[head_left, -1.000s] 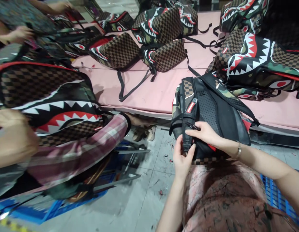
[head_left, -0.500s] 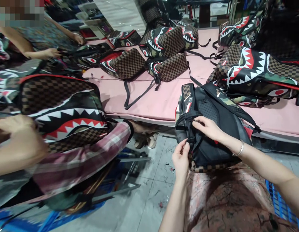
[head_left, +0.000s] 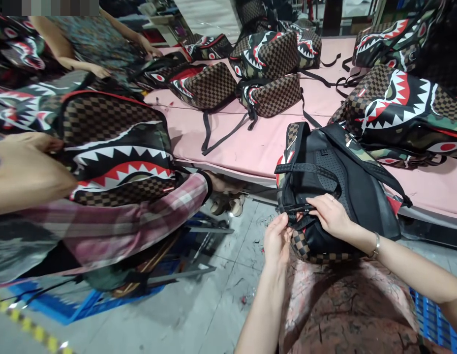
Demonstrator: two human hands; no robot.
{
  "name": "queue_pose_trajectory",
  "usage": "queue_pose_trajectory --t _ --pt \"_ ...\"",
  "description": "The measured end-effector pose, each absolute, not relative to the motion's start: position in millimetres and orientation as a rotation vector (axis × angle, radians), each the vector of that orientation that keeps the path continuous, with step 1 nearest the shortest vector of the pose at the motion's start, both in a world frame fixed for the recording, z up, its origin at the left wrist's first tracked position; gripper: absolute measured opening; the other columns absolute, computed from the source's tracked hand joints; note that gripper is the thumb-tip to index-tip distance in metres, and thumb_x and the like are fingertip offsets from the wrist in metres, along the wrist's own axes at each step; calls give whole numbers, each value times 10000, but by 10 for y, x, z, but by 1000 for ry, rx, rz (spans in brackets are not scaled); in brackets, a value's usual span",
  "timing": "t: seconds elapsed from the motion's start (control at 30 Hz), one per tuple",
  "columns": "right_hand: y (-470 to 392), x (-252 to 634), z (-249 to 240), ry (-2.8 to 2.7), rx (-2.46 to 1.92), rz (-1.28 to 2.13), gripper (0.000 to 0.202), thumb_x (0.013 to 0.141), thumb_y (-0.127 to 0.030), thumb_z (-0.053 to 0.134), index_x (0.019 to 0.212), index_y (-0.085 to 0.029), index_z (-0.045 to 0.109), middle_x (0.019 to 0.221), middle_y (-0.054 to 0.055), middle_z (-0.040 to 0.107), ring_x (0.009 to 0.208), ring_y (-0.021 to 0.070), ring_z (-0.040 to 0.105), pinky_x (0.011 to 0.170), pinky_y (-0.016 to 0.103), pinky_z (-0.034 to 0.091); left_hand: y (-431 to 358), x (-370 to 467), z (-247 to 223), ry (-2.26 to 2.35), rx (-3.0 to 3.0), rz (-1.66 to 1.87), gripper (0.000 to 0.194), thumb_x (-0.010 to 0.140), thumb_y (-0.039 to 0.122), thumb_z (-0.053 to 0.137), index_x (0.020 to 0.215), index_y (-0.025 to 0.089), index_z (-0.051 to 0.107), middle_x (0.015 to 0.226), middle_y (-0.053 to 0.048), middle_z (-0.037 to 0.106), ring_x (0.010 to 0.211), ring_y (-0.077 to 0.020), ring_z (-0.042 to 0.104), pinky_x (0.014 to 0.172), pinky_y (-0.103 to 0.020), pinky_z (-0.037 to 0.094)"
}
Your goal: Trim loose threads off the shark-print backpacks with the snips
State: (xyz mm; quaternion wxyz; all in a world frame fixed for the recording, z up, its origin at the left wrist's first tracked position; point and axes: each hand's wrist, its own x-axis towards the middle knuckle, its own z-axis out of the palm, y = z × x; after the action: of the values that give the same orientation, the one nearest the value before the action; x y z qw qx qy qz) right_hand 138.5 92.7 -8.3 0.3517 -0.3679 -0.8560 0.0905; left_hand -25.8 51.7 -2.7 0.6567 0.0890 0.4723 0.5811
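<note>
A backpack (head_left: 364, 196) leans on my lap against the table edge, its black padded back and shoulder straps facing up. Brown checks show along its bottom. My left hand (head_left: 278, 241) is closed at its lower left corner, pinching a black webbing strap (head_left: 291, 210). Close beside it, my right hand (head_left: 331, 214) is closed on a slim, shiny black piece (head_left: 305, 208) that points toward the left fingertips; its exact kind is unclear. A loop of black webbing (head_left: 305, 168) stands up above both hands.
Several shark-mouth backpacks (head_left: 267, 54) lie on the pink table (head_left: 228, 137), straps trailing. At left, a co-worker in a plaid sleeve (head_left: 147, 226) handles another backpack (head_left: 117, 128); a second person (head_left: 91, 44) works behind. Blue crates (head_left: 431, 314) stand low on the right.
My right hand has shifted down and right, bringing the slim black piece to the strap by my left fingers. The webbing loop now stands free. The whole view has shifted slightly.
</note>
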Motion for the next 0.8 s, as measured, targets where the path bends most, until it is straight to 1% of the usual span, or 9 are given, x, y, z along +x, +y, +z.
queue_pose_trajectory --t 0.1,0.2,0.33,0.4,0.5,0.57,0.63,0.7,0.8 --pt "944 1369 -67 -2242 -936 149 259 902 -175 411 1106 -104 555 920 112 644 811 206 531 730 335 462 501 -251 -29 1054 210 1314 173 629 205 701 752 85 679 720 -107 709 597 -129 643 537 -183 480" --pt "936 1377 -69 -2242 -917 185 243 899 -164 410 1076 -123 572 893 96 650 776 197 530 713 328 461 506 -254 -22 1051 214 1317 140 657 197 677 747 90 674 722 -102 710 560 -119 632 515 -182 476" --pt "914 1370 -32 -2086 -1026 439 199 893 -175 406 1000 -162 573 868 78 636 807 191 559 749 332 462 509 -262 -15 1045 185 1317 133 665 182 671 755 84 659 743 -107 708 710 -184 675 640 -232 523" --pt "912 1357 9 -1996 -1100 612 183 880 -184 414 994 -178 558 890 67 627 821 180 573 747 318 470 499 -270 -14 1036 164 1308 146 673 164 663 792 80 651 782 -111 707 735 -200 678 660 -255 531" --pt "903 1336 52 -1915 -1162 820 236 810 -236 541 1042 -196 541 987 54 625 866 174 591 754 299 482 474 -286 -24 1022 113 1304 164 686 124 646 846 93 631 816 -96 703 704 -185 677 637 -260 537" --pt "876 1314 42 -1888 -1147 909 234 764 -224 591 997 -207 576 964 32 647 851 164 607 750 280 485 459 -288 -42 1021 78 1309 155 693 107 643 845 107 616 788 -75 698 683 -167 673 636 -254 537" --pt "826 1276 1 -1882 -1076 960 185 752 -181 585 932 -212 616 914 14 672 833 150 620 759 260 481 449 -273 -67 1027 55 1326 145 694 104 650 831 115 605 767 -61 692 683 -152 668 654 -246 534" --pt "763 1216 -54 -1912 -1004 966 225 735 -161 589 948 -216 638 916 16 680 829 145 621 763 247 476 443 -239 -91 1039 59 1356 152 687 118 666 825 115 604 750 -54 686 668 -142 661 644 -236 530" --pt "679 1103 -107 -1921 -1025 924 225 730 -136 563 911 -217 669 808 17 673 725 136 607 669 228 468 438 -177 -109 1069 97 1385 192 666 144 694 835 116 608 711 -41 677 607 -127 643 592 -220 519"
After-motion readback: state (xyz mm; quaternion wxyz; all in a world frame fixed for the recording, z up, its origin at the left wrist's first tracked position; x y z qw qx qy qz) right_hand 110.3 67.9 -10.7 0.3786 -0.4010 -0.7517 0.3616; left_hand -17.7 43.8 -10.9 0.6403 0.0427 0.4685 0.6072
